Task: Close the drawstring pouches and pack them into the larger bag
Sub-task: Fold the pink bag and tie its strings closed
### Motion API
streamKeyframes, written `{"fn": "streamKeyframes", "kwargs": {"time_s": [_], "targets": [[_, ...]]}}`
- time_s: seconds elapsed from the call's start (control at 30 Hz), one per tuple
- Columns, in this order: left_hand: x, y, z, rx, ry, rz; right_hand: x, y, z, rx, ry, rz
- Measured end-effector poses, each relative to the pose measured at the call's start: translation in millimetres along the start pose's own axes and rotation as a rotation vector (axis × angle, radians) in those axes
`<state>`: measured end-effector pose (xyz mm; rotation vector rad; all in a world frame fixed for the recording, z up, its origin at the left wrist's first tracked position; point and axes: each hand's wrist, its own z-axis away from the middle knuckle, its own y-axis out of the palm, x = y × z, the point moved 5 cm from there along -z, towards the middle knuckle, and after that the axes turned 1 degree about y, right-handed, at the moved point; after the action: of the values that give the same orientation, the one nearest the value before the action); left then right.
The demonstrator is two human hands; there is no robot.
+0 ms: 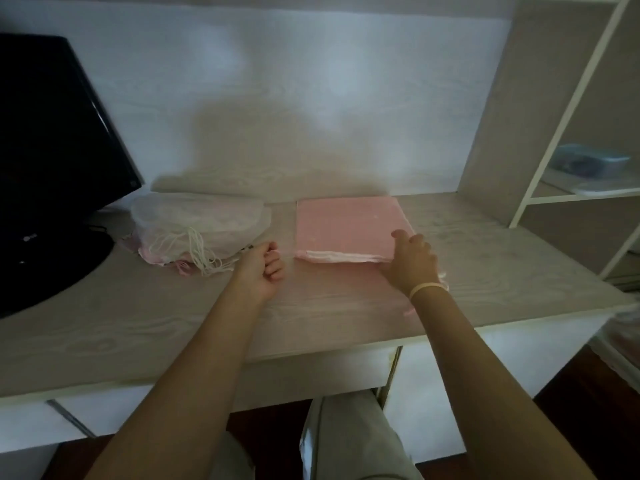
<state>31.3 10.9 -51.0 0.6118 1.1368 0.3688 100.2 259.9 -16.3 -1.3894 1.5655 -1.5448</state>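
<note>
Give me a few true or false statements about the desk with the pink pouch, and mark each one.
1. The pink pouch lies flat on the desk. True.
2. The left hand is spread flat on the pouch. False: it is curled into a fist beside it.
3. The right hand is at the pouch's near right corner. True.
4. The monitor stands on the right. False: it stands on the left.
5. The white mesh bag sits left of the pouch. True.

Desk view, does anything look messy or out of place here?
Mostly tidy. The pink pouch lies flat and square. The only untidy spot is the white bag by the monitor: its cords trail in a loose tangle over the desk.
</note>
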Motion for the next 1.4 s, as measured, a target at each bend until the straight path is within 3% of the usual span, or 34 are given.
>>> {"fn": "streamKeyframes", "kwargs": {"time_s": [0.3,0.4,0.5,0.57,0.63,0.87,1.07,1.2,1.4], "targets": [[-11.5,-0.1,-1.1,-0.154,0.148,0.113,-64.4,-12.4,-11.1,0.040,0.357,-0.428],[-13.1,-4.9,3.2,-0.185,0.174,0.120,-64.1,-6.5,-7.8,0.208,0.325,-0.839],[-11.3,-15.3,4.2,-0.220,0.174,0.133,-52.9,-11.3,0.7,0.350,0.239,-1.430],[-9.2,-24.9,3.7,-0.272,0.169,0.127,-54.8,-11.1,0.9,0.415,0.304,-1.853],[-6.2,-32.1,2.2,-0.301,0.156,0.113,-63.4,-5.5,-3.3,0.383,0.421,-2.082],[-4.6,-46.8,2.0,-0.476,0.189,0.046,-88.6,13.9,-11.4,0.129,0.746,-2.106],[-13.2,-48.5,11.5,-0.654,0.329,-0.013,-110.6,13.5,-15.6,-0.110,0.841,-2.076],[-14.7,-48.1,19.2,-0.764,0.420,-0.017,-113.1,9.8,-16.8,-0.160,0.846,-2.015],[-7.6,-27.8,9.9,-0.518,0.254,-0.156,-84.5,8.7,-10.6,0.040,0.691,-2.017]]}}
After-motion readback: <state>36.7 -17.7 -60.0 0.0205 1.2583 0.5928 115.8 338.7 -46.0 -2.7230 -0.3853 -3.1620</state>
